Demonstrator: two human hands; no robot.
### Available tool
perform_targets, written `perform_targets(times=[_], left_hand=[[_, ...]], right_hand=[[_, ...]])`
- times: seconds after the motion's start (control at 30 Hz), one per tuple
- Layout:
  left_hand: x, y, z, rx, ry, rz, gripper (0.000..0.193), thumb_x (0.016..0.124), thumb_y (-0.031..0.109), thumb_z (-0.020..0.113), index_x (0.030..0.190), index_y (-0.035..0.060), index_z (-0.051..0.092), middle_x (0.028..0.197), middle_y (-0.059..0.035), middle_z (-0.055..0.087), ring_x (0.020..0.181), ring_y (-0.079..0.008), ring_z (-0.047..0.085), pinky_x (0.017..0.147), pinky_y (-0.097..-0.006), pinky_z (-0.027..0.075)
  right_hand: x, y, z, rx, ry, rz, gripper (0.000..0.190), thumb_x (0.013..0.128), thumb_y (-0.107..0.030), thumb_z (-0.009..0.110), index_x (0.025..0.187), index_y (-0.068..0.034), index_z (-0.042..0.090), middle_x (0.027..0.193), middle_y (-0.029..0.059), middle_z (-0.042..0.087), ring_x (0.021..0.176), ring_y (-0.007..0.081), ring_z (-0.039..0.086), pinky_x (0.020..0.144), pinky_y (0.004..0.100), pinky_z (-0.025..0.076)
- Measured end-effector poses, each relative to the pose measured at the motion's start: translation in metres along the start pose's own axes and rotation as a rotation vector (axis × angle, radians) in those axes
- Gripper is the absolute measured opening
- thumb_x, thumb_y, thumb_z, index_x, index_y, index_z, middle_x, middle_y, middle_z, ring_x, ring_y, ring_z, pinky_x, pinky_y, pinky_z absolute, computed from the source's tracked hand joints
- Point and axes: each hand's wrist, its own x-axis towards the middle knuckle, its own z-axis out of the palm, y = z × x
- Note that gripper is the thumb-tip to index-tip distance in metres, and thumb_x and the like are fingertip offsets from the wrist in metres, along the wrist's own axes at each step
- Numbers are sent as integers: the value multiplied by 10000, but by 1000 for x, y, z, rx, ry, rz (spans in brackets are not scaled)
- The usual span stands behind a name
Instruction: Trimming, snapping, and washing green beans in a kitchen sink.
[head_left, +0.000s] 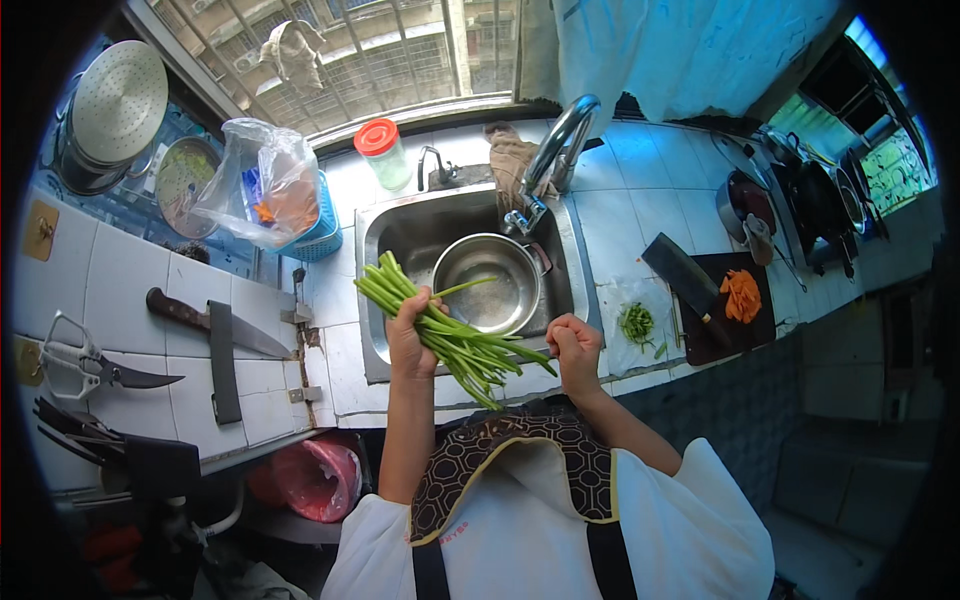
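My left hand (411, 337) grips a bunch of long green vegetable stalks (469, 345) over the front of the steel sink (375, 225). One stalk sticks out sideways above a round metal pot (491, 259), which sits inside the sink. Beside the loose ends of the bunch, my right hand (576, 351) is closed in a fist at the sink's front right corner. Nothing shows between its fingers. The chrome faucet (559, 142) arches over the back right of the sink.
Right of the sink, cut greens (636, 324) lie on a plastic bag. Orange slices (741, 296) and a cleaver (682, 274) rest on a dark cutting board (739, 345). A blue basket (322, 236) and a red-lidded jar (386, 161) stand left. A knife (247, 334) hangs on the wall.
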Motion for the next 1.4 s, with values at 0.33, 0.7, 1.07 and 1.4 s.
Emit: perform_targets(times=[0.33, 0.7, 1.07, 1.4], left_hand=[[38, -21, -23, -81, 47, -143, 176, 740, 78, 625, 890, 16, 558, 823, -107, 604, 760, -210, 591, 719, -332, 512], [144, -94, -41, 233, 155, -439, 155, 745, 83, 640, 855, 28, 545, 735, -86, 598, 647, -192, 586, 591, -343, 512], [179, -145, -10, 126, 137, -509, 221, 758, 87, 642, 945, 18, 548, 800, -79, 604, 699, -186, 610, 640, -328, 526], [168, -153, 3, -10, 22, -171, 755, 823, 673, 293, 1289, 83, 354, 1221, -98, 461, 1141, -232, 439, 977, -380, 334]], right_hand=[[37, 46, -154, -1223, 455, -82, 293, 719, -100, 623, 996, -8, 593, 884, 85, 529, 837, 247, 510, 762, 358, 410], [270, 16, -115, -930, 179, -509, 260, 736, -21, 562, 995, -44, 566, 938, 109, 545, 791, 239, 555, 657, 316, 467], [434, 76, -171, -976, 122, -361, 240, 775, -233, 545, 861, -22, 618, 839, 210, 625, 823, 388, 593, 698, 421, 464], [243, 140, 68, -815, -53, 219, 631, 793, -598, 455, 1009, -21, 591, 959, 168, 620, 918, 292, 589, 810, 410, 424]])
